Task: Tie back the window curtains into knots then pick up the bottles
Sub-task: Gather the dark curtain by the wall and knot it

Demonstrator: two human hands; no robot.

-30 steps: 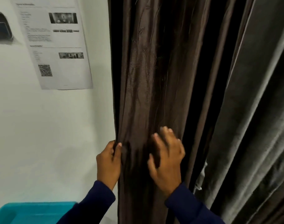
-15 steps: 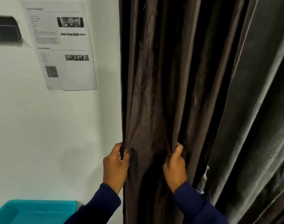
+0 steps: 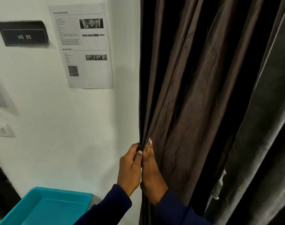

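A dark brown curtain hangs in long folds beside a white wall. My left hand grips its left edge at waist height. My right hand lies right against the left hand and holds a gathered bunch of the same cloth, folds drawn tight toward the edge. To the right hangs a grey velvet curtain. No bottles are in view.
A teal plastic bin stands at the lower left against the wall. On the wall are a printed sheet with a QR code and a dark sign reading WS 05. A wall socket sits further left.
My right hand has pulled the brown curtain's folds leftward until it meets my left hand at the edge. The view has shifted left and down.
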